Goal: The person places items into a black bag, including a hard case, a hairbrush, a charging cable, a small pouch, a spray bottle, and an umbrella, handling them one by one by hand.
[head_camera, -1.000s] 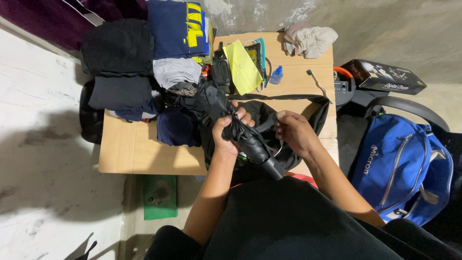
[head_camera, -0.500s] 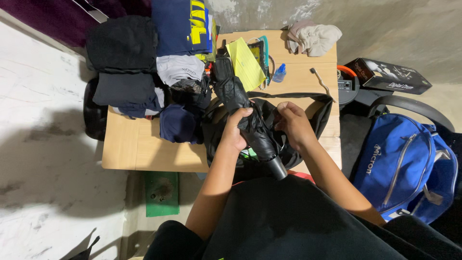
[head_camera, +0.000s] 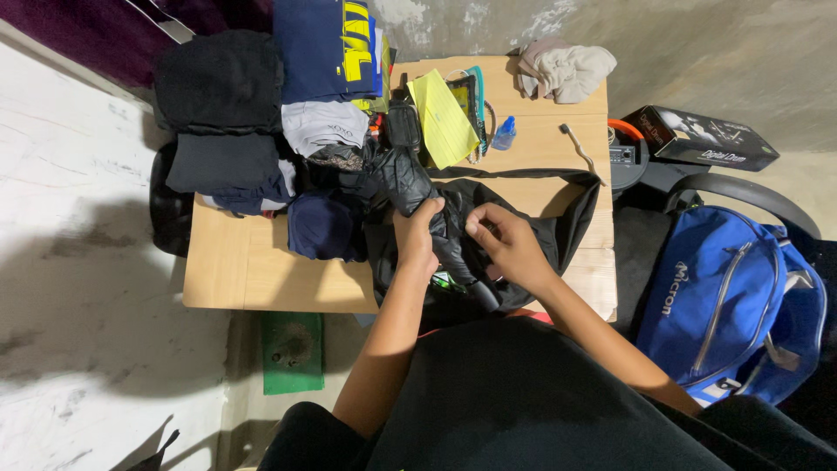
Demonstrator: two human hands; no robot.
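Down at the bottom of the frame is the person's dark lap, with both arms reaching up toward the middle. The left hand [head_camera: 417,234] is closed around a folded black umbrella [head_camera: 410,187], near its middle. The umbrella slants from the upper left, where its loose folds puff out, down to its round handle end by the table edge. The right hand [head_camera: 504,242] is just beside the left one, with its fingers curled and pinched on the umbrella's lower part. I cannot tell if it grips the strap or the cloth.

Under both hands lies an open black bag [head_camera: 567,209], spread over the near side of the wooden table [head_camera: 244,279]. Something small and green peeks out of the bag below the left hand.

Left of the bag sits a dark blue folded cloth [head_camera: 321,225]. Farther up on the left are piles of folded clothes [head_camera: 225,113] in black, grey and blue.

Past the bag, in the upper middle, lie a yellow paper [head_camera: 440,118], a small blue bottle [head_camera: 504,133] and a toothbrush [head_camera: 580,150]. At the far edge, a beige rag [head_camera: 565,70] is bunched up.

Off the table, at the right of the frame, a blue backpack [head_camera: 741,301] rests on a chair. Above it is a long black box [head_camera: 708,138].
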